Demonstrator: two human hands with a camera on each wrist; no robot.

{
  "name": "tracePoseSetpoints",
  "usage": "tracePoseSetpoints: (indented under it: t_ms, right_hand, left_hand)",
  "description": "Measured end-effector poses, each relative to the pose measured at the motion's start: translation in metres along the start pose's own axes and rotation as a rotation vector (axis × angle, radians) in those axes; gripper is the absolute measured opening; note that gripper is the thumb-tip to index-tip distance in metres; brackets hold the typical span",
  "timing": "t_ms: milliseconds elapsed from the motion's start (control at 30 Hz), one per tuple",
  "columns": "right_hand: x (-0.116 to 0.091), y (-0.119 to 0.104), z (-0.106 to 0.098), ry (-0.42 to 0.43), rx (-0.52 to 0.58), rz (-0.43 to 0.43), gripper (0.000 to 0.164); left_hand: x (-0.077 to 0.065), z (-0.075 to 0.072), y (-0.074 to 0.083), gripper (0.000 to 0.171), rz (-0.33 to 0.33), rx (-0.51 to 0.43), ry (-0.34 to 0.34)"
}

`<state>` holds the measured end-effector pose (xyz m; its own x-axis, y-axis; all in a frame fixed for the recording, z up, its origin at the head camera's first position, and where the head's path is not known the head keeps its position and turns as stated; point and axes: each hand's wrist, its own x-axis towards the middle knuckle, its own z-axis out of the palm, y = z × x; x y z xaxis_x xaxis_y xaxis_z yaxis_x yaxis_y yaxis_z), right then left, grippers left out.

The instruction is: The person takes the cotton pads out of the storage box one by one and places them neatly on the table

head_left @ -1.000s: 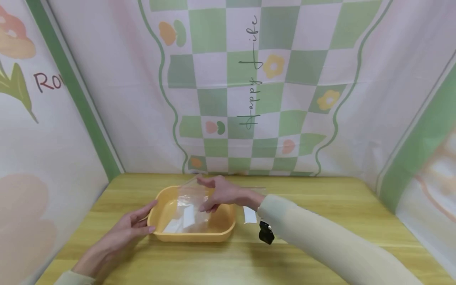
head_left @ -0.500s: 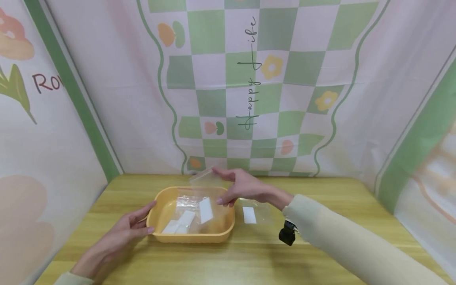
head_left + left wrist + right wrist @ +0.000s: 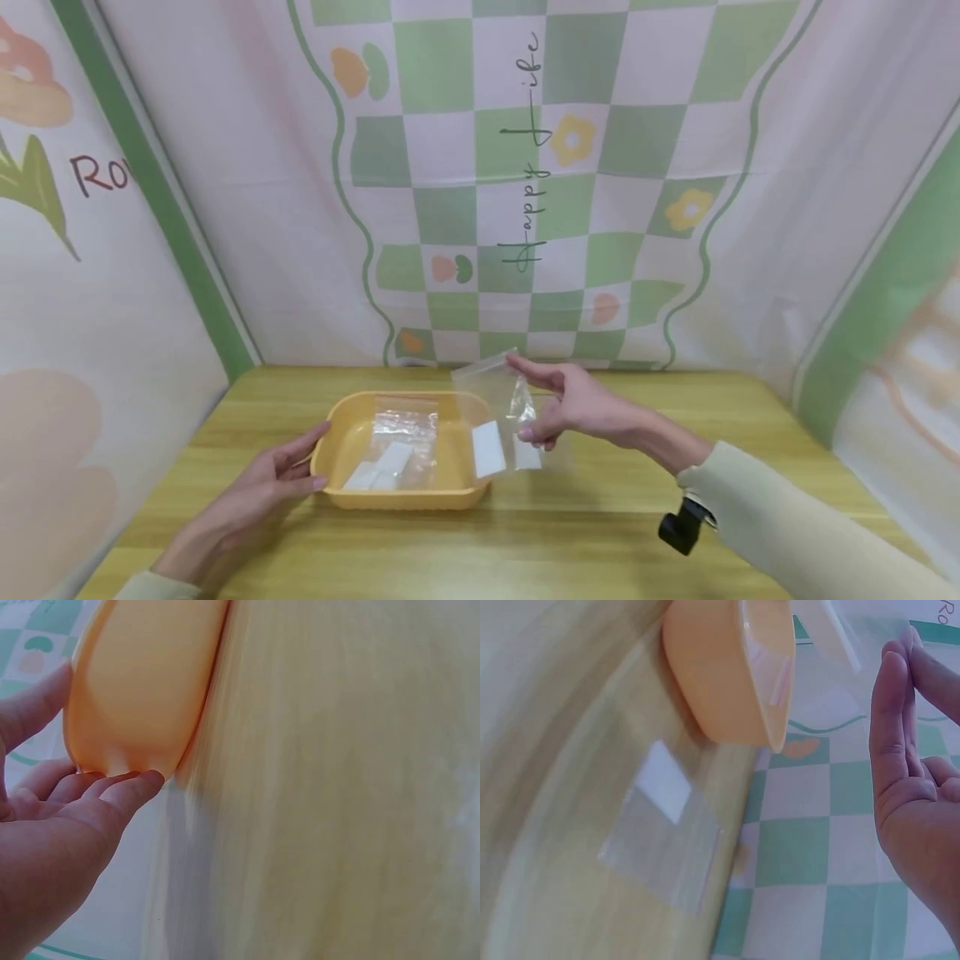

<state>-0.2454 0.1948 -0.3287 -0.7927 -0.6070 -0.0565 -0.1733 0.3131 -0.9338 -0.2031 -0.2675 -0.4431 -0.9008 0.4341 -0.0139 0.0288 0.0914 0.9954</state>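
My left hand [image 3: 262, 483] holds the left end of a yellow plastic basin [image 3: 408, 500], fingertips against its end wall in the left wrist view. Just past the basin's right end, my right hand [image 3: 592, 408] pinches a clear zip bag [image 3: 480, 396] near its side edge. A white rectangular piece [image 3: 488, 451] shows at that bag's bottom. Inside the basin lie clear bags [image 3: 408, 427] with white pieces, overlapping so I cannot tell how many. Another clear zip bag [image 3: 671, 840] with a white piece lies flat on the table, partly hidden behind the held one in the head view.
The wood-grain table [image 3: 465, 554] carries the basin and the flat bag. A fabric backdrop [image 3: 502, 200] with green checks rises from its back edge, and printed cloth walls stand on both sides. A small black camera [image 3: 684, 527] is worn on my right wrist.
My right hand has lifted the pinched zip bag out of the basin and carried it right, past the basin's right end. My left hand has stayed on the basin's left end.
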Motion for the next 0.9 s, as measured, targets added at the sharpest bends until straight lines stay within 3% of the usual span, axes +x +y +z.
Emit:
tracePoseSetpoints:
  t_ms: [233,533,900]
  right_hand:
    - [-0.033,0.016,-0.001,-0.006,0.068,-0.019,0.109]
    - [-0.075,0.043,0.012,0.038,0.141,-0.031,0.107]
    - [-0.100,0.078,0.028,0.066,0.204,-0.015,0.108]
  left_hand:
    - [0.000,0.000,0.000,0.087,0.018,-0.016,-0.005]
    - [0.000,0.000,0.000,0.086,0.014,-0.013,0.003]
    - [0.002,0.000,-0.003,0.087,0.007,-0.026,-0.007]
